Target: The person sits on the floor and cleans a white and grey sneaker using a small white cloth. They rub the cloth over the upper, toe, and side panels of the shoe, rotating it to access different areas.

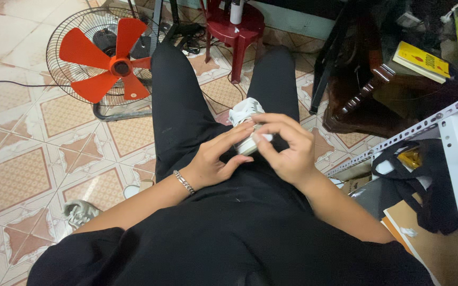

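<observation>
Tiled floor (22, 175): one fan (113, 63) (red), two hands (216, 161) (287, 151), one white object (249, 144).

- An orange-bladed floor fan (113, 64) in a wire cage is standing on the tiled floor (22, 159) at ten o'clock.
- A dark red plastic stool (236, 32) is sitting at twelve o'clock, carrying a white bottle (236, 11).
- A yellow book (422, 61) is lying on dark wooden furniture (377, 90) at two o'clock.
- A black bag (425, 180) is slumping beside a white metal shelf frame (451, 114) at four o'clock.
- A grey shoe (80, 212) is lying at eight o'clock.
</observation>
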